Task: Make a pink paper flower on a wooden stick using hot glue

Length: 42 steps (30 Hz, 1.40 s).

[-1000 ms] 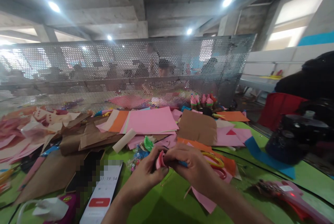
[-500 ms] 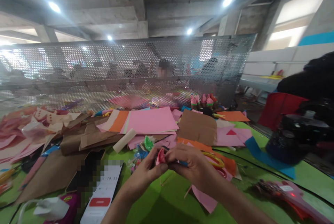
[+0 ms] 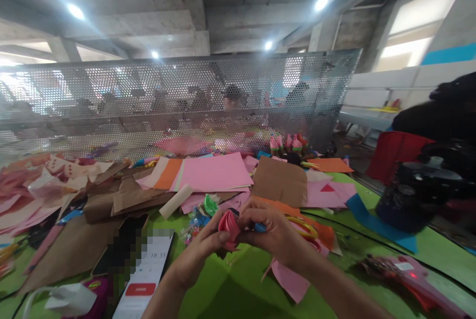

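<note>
Both hands meet over the green table [image 3: 230, 289], just in front of me. My left hand [image 3: 203, 249] pinches a small rolled piece of red-pink paper [image 3: 228, 224] from the left with thumb and fingers. My right hand [image 3: 277, 232] is curled on the same roll from the right, fingertips pressed against it. A bit of blue shows between the right fingers. Yellow-handled scissors [image 3: 305, 227] lie just behind the right hand, on orange paper.
Pink sheets [image 3: 215, 172], brown card [image 3: 282, 180] and orange paper lie heaped across the table's back. A phone [image 3: 147, 274] with a timer lies at the front left. A perforated metal screen [image 3: 178, 100] stands behind; people sit beyond it. A dark bag [image 3: 420, 195] stands at right.
The hands have shifted slightly up and away from me, and the roll has turned between the fingers, showing more of its red face. The phone's timer has counted on.
</note>
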Tool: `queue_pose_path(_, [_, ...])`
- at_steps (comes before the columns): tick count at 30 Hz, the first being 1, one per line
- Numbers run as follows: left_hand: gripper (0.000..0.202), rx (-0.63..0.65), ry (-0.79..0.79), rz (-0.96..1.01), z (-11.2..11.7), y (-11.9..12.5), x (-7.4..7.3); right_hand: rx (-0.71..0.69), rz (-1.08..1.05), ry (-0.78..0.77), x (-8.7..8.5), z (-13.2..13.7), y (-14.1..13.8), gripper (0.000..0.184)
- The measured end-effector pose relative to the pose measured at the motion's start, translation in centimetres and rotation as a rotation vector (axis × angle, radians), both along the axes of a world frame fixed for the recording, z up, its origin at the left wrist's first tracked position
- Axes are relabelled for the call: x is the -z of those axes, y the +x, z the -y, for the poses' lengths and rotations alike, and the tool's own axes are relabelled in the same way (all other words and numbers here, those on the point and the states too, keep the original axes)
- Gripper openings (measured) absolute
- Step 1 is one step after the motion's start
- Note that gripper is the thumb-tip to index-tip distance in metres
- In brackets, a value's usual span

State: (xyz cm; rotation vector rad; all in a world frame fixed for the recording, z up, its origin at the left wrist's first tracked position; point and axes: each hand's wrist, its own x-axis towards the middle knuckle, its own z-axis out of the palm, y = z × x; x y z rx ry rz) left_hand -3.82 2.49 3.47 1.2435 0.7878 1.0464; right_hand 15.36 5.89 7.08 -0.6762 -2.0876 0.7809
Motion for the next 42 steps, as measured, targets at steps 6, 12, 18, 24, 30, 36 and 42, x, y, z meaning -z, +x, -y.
queue_pose_path(6, [0.059,0.012,-0.05,0.04,-0.2,-0.1,0.2,0.001,0.022,0.003,-0.3,0.2,-0.1,0.012])
queue_pose_path(12, [0.062,0.005,0.014,0.0,-0.5,-0.1,0.5,0.018,0.048,0.056,-0.3,0.3,0.0,0.009])
queue_pose_path(18, [0.056,-0.071,-0.006,-0.055,-0.3,0.3,0.1,0.027,0.049,0.078,-0.1,0.3,-0.1,0.009])
queue_pose_path(24, [0.045,-0.089,0.005,-0.093,-0.2,0.2,-0.1,-0.005,0.022,0.058,-0.5,0.8,-0.2,0.007])
queue_pose_path(30, [0.046,-0.126,0.046,-0.075,-0.7,0.2,0.3,0.039,0.078,0.109,-1.1,1.3,0.2,0.009])
queue_pose_path(36, [0.046,-0.151,0.046,-0.068,-0.8,0.4,0.5,0.065,0.16,0.308,-0.1,1.6,-0.8,0.006])
queue_pose_path(42, [0.047,-0.124,0.058,-0.021,-0.8,0.4,0.6,0.133,0.254,0.49,0.9,1.2,-1.0,0.01])
